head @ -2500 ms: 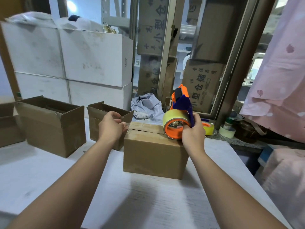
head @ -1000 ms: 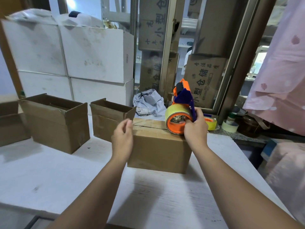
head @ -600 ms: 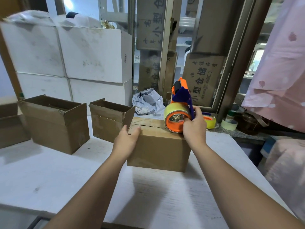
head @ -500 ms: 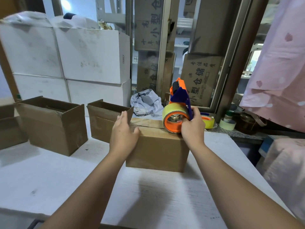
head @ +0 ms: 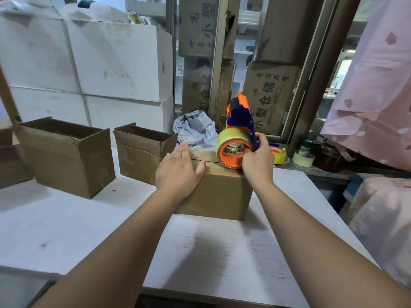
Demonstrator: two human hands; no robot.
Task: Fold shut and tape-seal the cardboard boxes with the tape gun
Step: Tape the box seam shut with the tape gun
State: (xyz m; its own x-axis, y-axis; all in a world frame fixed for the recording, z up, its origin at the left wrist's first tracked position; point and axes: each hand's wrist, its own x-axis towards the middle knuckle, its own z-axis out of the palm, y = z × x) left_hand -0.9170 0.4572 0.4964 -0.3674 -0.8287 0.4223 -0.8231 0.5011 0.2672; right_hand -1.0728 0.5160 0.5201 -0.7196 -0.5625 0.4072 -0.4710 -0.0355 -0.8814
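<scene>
"仓储", "小型" on bkgd carton (head: 269, 98)

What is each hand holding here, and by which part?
The right hand grips the tape gun at its handle end, beside the roll. The left hand holds nothing; it lies flat on the closed box.

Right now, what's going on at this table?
A person is sealing a cardboard box on the white table. The left hand lies flat on its closed top flaps, and the right hand grips the tape gun at the top's right end. Open boxes stand to the left, not yet folded shut.
</scene>
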